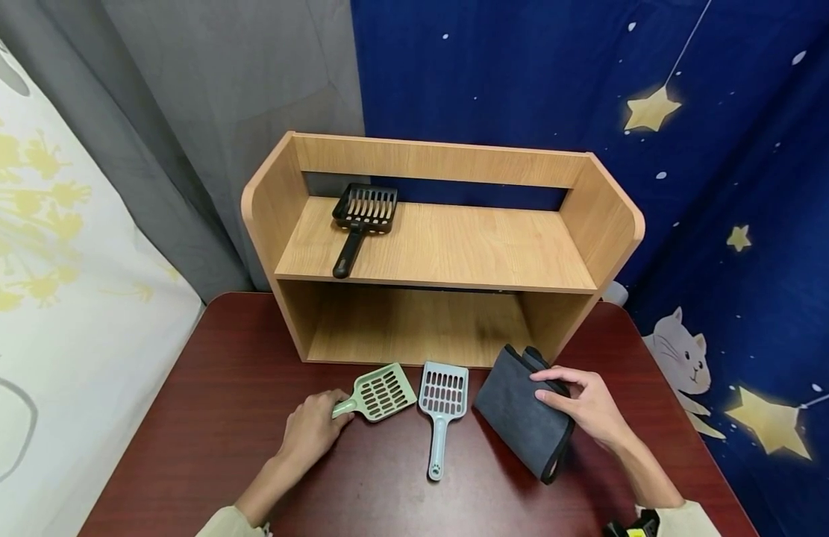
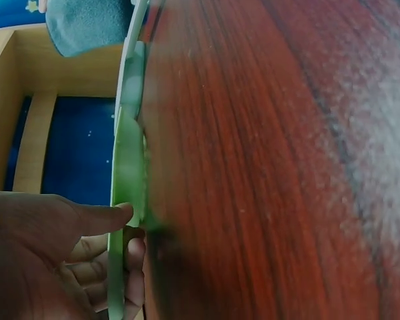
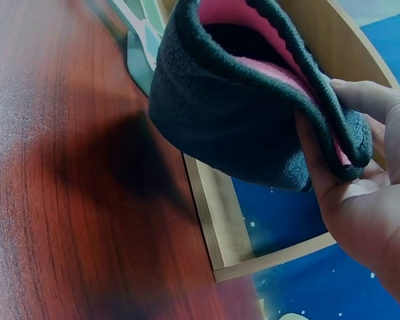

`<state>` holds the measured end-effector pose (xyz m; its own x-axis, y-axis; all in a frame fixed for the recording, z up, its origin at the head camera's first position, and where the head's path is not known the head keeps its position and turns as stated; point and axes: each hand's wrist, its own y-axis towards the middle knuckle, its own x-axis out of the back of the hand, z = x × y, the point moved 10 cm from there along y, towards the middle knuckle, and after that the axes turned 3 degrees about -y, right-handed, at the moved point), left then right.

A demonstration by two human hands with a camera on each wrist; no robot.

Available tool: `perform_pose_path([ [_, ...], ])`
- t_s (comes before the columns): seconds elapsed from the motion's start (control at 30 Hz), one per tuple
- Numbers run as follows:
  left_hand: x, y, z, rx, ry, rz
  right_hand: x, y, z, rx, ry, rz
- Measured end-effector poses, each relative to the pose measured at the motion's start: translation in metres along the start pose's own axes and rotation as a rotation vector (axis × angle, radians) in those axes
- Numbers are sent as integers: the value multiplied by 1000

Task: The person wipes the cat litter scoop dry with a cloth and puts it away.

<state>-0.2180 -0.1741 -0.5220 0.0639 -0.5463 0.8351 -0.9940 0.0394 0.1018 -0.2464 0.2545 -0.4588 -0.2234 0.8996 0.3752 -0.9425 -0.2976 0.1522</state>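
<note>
My left hand [image 1: 312,428] pinches the handle of a light green litter scoop [image 1: 383,394], thumb on one side and curled fingers on the other in the left wrist view. The slotted head of the scoop points right, low over the table. Beside it lies a pale blue litter scoop [image 1: 444,394], its handle towards me. With thumb and fingers, my right hand [image 1: 589,406] grips the edge of a folded dark grey cloth piece [image 1: 524,414]. In the right wrist view the cloth [image 3: 220,113] shows a pink lining and hangs above the table, casting a shadow. Its exact kind is unclear.
A two-tier wooden shelf [image 1: 436,285] stands at the back of the dark red table [image 1: 380,485]. On its upper board rests a black litter scoop [image 1: 363,216], handle forward. Behind hang grey and blue curtains [image 1: 495,67]; a white patterned cloth [image 1: 72,283] borders the left.
</note>
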Motion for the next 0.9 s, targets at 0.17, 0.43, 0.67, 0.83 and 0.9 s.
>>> perform_pose_path([
  [0.17,10,-2,-2,-2,-7,0,0,2,6,20,11,-10],
  [0.43,23,1,-27,-51,-21,-4,2,6,27,79,-22,-79],
  [0.67,22,6,-61,-127,-55,19,-14,16,62,180,-89,-104],
  [0.83,18,9,-82,-178,-81,25,-33,22,86,259,-119,-118],
  [0.9,16,10,-88,-189,-89,27,-43,25,92,286,-119,-117],
])
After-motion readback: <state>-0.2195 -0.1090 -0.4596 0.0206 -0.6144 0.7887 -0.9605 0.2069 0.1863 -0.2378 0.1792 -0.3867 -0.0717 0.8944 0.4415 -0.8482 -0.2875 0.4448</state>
